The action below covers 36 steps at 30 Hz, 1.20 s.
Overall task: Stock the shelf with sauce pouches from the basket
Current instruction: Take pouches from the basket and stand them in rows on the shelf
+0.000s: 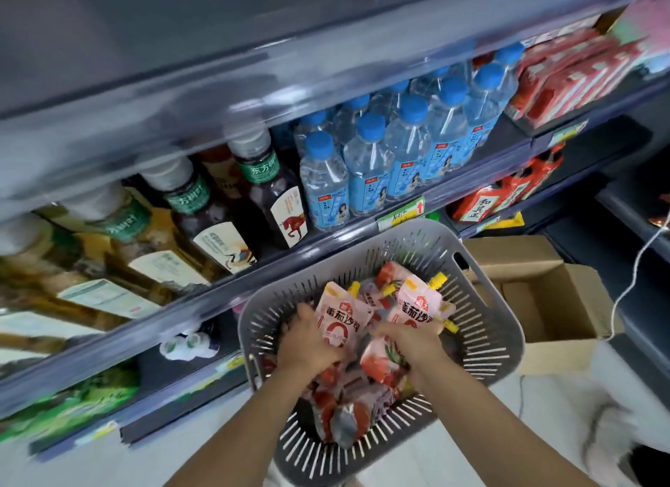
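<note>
While both hands were down in the grey basket point(502, 307), which sat near and right below the shelf point(326, 238) edge, each grip was closed on something: the left hand point(308, 345) curled round the lower half of a sauce pouch point(339, 314), the right hand point(409, 341) round the foot of a second pouch point(417, 303) just beside it. More lay heaped beneath. They looked light, soft and glossy, apt to sag and slip, so the flat body below the stiff yellow spout point(437, 280) seemed the safest hold, without hard squeezing.
</note>
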Each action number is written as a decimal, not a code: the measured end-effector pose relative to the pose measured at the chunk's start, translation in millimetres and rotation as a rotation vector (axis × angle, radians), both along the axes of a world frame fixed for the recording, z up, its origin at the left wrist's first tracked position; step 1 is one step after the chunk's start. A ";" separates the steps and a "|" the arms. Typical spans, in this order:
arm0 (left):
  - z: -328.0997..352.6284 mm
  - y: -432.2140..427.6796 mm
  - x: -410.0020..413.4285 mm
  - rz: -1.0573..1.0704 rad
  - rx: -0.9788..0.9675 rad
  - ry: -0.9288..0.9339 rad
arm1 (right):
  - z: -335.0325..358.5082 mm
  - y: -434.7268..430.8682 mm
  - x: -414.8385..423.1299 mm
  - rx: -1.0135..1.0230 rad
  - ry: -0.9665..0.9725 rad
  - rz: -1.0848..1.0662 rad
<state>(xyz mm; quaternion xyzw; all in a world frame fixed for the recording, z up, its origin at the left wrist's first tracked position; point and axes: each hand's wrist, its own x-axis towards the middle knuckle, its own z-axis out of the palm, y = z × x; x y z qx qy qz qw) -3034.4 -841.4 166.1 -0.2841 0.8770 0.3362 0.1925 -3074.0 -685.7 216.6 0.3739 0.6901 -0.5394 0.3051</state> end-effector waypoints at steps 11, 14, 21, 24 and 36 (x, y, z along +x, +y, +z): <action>-1.6 -2.8 -10.5 -0.268 -0.239 -0.147 | -6.6 -4.6 -0.2 0.083 -0.014 0.086; -1.7 14.2 -4.9 -0.480 -0.417 -0.028 | -7.5 -0.9 -1.3 0.119 -0.019 0.124; -1.1 19.9 -4.1 -0.468 -0.393 -0.136 | 2.9 -1.8 -3.8 0.218 0.052 0.180; 3.3 17.3 -5.0 -0.470 -0.416 -0.148 | 8.0 -1.1 -7.1 0.268 0.100 0.235; 81.1 -16.5 45.3 -0.229 0.002 0.025 | 85.4 -22.5 37.9 0.358 0.429 0.224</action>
